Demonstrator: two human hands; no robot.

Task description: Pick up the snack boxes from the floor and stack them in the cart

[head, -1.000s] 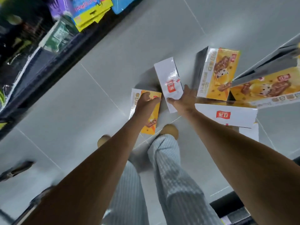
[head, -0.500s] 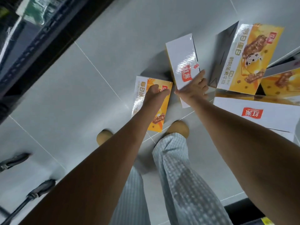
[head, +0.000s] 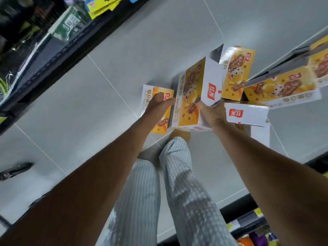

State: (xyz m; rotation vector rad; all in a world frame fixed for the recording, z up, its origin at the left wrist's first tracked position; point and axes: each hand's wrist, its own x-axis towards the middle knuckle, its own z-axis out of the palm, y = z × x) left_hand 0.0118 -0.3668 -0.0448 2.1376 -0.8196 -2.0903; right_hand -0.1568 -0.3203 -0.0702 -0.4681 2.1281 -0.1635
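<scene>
Though flat a moment ago, now tilting snack box (head: 190, 93) off floor (head: 85, 107): right hand (head: 213, 112) grip clamping near edge; left hand (head: 157, 103) grip unclear, possibly bracing flat.

You are gripping a tilted snack box (head: 191, 93) with your right hand (head: 211, 112); your left hand (head: 158, 103) is touching its edge.

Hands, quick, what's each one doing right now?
Left hand: open, resting on the small flat yellow snack box.
Right hand: gripping the large tilted yellow-and-white snack box.
</scene>
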